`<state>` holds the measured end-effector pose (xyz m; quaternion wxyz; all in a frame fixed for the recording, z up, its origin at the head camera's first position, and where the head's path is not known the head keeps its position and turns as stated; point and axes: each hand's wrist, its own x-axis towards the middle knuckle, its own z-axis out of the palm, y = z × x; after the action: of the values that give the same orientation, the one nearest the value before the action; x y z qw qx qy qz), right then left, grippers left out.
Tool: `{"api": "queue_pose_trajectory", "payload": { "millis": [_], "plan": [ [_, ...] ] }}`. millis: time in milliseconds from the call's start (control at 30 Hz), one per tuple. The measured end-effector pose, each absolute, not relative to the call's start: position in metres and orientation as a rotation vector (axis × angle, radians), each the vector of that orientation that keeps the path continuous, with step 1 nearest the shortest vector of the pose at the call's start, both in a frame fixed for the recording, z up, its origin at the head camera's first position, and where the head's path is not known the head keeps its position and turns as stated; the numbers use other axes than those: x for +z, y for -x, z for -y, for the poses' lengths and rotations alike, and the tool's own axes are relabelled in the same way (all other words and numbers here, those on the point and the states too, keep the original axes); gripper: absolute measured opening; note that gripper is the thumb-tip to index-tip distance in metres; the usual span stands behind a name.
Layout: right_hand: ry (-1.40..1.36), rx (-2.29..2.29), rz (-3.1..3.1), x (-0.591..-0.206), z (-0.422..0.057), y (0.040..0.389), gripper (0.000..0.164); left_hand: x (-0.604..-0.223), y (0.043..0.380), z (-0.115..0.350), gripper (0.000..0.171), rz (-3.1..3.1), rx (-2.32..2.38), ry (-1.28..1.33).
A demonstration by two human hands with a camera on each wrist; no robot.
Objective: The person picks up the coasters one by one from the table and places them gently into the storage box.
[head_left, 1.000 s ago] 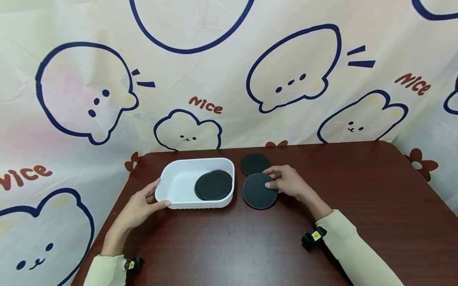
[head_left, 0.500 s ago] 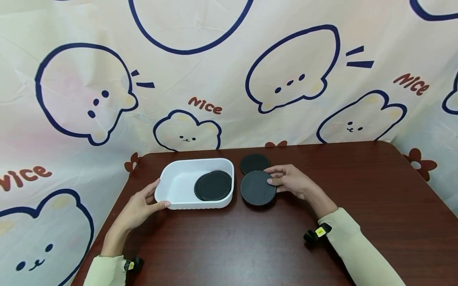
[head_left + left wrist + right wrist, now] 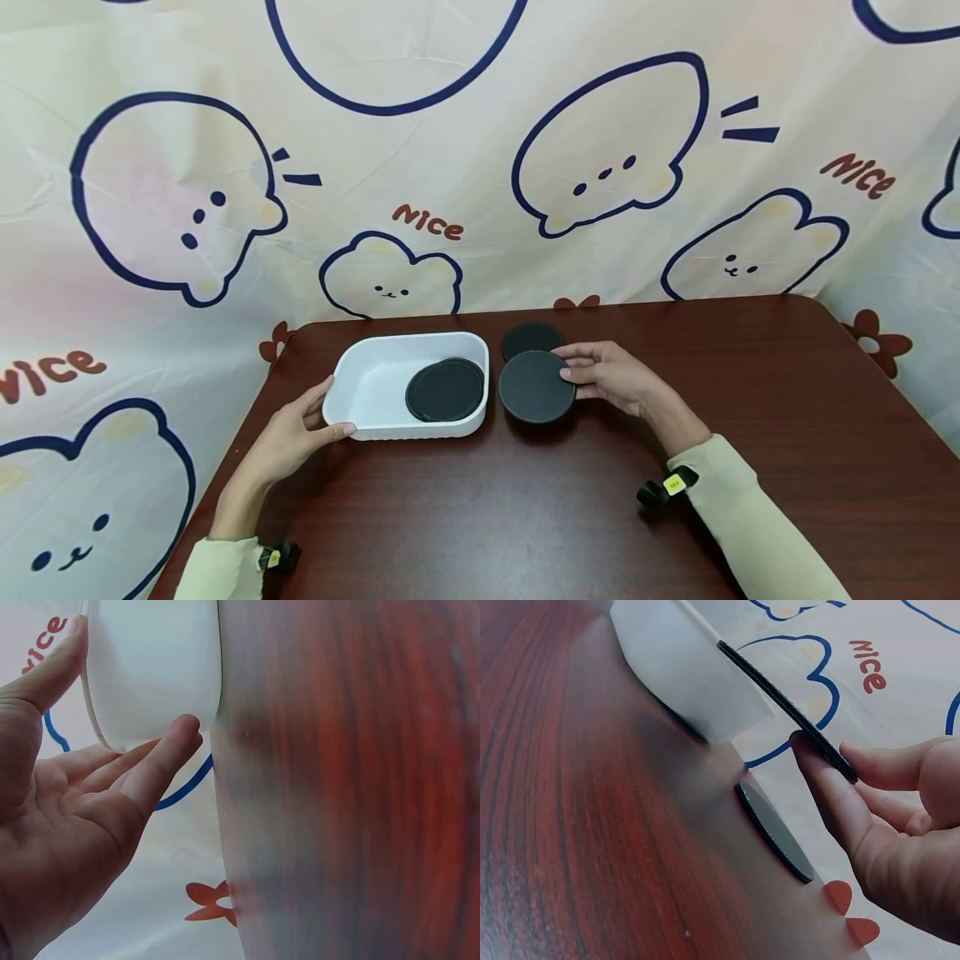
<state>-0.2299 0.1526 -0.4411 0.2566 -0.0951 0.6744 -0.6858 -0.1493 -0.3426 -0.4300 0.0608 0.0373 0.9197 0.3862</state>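
My right hand (image 3: 618, 379) pinches a round black coaster (image 3: 537, 387) by its right edge, between thumb and fingers. In the right wrist view the held coaster (image 3: 784, 705) is raised and tilted above the table. Another black coaster (image 3: 531, 337) lies flat just behind it, partly overlapped in the head view. To the left is a white rectangular tray (image 3: 367, 387), with overlapping black coasters (image 3: 446, 390) at its right end. My left hand (image 3: 288, 442) holds the tray's left end, thumb at the near corner and fingers along the side.
Dark reddish-brown wood tabletop (image 3: 480, 517) extends in front and to the right. Behind its far edge hangs a pale curtain (image 3: 495, 167) printed with cartoon animals. The tray and the loose coaster are near that edge.
The coaster in my right hand has risen off the table and shifted slightly left and away. My left hand stays on the tray.
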Motion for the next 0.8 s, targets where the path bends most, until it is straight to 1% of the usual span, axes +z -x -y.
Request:
{"api": "queue_pose_trajectory", "payload": {
  "millis": [300,800],
  "plan": [
    [0.229,-1.924,-1.746,-0.4361,-0.1528,0.2285,0.054,-0.4298,0.1490,0.3422,0.104,-2.780,1.182,-0.109],
    [0.209,-2.011,-1.632,-0.4330,-0.1475,0.2268,0.056,-0.4299,0.1501,0.3445,0.104,-2.812,1.163,-0.069]
  ]
}}
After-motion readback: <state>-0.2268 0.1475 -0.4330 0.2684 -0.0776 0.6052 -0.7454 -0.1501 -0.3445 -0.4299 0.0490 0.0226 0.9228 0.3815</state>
